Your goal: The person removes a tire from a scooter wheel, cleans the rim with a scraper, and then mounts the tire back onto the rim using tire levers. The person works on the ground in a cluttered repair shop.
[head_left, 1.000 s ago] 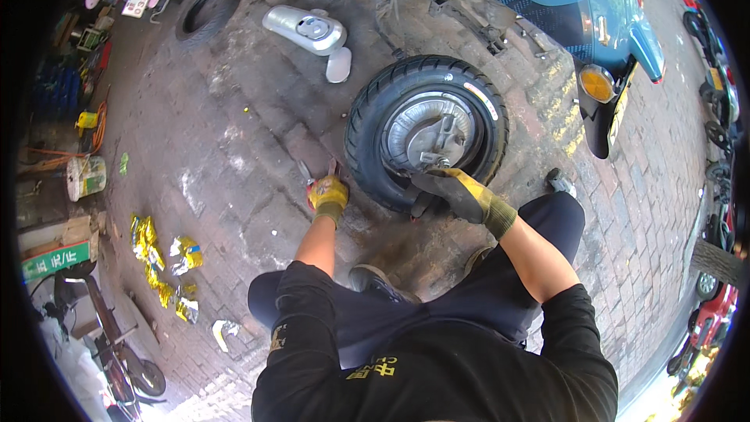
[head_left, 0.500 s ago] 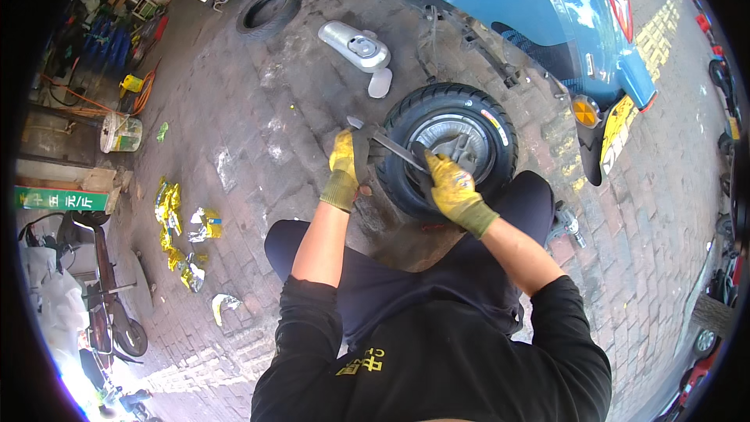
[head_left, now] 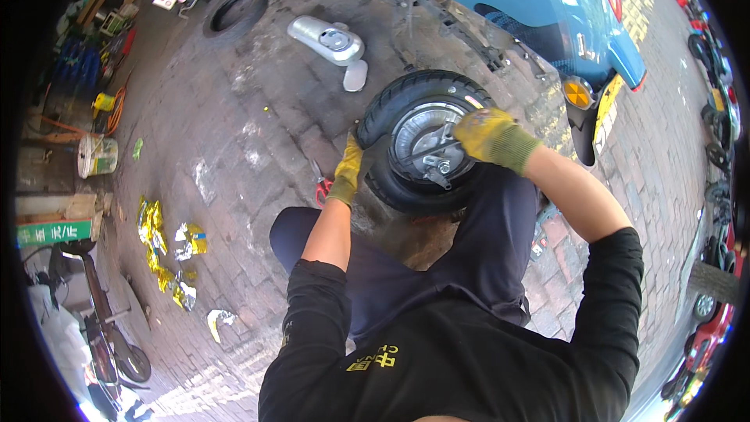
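Note:
A small wheel with a black tyre (head_left: pixel 387 109) and a silver hub (head_left: pixel 426 144) stands tilted on the brick ground, just in front of my knees. My left hand (head_left: pixel 348 166), in a yellow glove, grips the tyre's left edge. The right hand (head_left: pixel 488 134), also in a yellow glove, is at the rim's right side. It is closed on a thin metal bar (head_left: pixel 426 151) that lies across the hub. Red-handled pliers (head_left: pixel 320 185) lie on the bricks just left of my left hand.
A blue vehicle (head_left: pixel 531 0) with an orange reflector (head_left: pixel 578 94) stands behind the wheel. On the bricks lie a silver cover (head_left: pixel 328 37), a spare tyre (head_left: pixel 234 9) and yellow foil scraps (head_left: pixel 164 242). A white bucket (head_left: pixel 98 156) and a bicycle (head_left: pixel 101 328) are at the left.
The wheel now stands more upright and closer to my knees. My right hand went from the tyre's lower side to the rim's right side with the bar. The left hand shifted along the tyre's left edge.

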### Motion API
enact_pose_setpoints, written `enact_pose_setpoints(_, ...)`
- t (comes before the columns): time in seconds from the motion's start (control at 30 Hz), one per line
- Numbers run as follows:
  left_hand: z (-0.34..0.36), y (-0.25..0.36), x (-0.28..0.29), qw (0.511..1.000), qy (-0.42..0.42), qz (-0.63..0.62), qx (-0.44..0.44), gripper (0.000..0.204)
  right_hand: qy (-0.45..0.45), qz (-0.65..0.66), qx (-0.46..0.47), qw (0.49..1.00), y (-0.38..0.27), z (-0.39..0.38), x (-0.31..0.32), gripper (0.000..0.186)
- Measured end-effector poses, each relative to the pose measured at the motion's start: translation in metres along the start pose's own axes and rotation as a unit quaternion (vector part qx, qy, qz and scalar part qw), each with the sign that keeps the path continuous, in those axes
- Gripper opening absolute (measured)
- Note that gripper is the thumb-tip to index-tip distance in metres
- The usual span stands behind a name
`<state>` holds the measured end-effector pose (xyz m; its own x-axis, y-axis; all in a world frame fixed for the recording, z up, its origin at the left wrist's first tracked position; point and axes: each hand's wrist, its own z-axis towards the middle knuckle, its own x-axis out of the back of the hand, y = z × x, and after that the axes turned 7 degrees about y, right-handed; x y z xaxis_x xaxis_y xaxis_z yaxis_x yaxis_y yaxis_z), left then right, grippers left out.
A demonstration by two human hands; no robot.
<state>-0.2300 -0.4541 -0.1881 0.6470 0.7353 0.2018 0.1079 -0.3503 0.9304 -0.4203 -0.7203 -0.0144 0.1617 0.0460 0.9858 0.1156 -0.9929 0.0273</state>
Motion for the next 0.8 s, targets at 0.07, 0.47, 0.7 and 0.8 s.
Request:
enact_pose_setpoints(0.07,0.007,-0.040,0.042,0.990,-0.057,0.086,-0.092,0.083,0.115,-0.036,0.055,0.991,-0.021,0.028,-0.005,0.020)
enact_pose_setpoints(0.47,-0.030,-0.105,-0.025,0.967,0.056,-0.248,-0.021,0.038,0.093,-0.109,0.065,0.987,-0.048,0.088,-0.041,0.010)
enact_pose_setpoints(0.7,-0.019,-0.118,-0.034,0.979,0.036,-0.202,-0.012,0.040,0.049,-0.153,0.084,0.983,-0.048,0.097,-0.026,0.016)
enact_pose_setpoints(0.8,-0.019,-0.100,-0.034,0.979,0.030,-0.200,0.015,0.042,-0.002,-0.139,0.090,0.986,-0.042,0.110,-0.029,0.019)
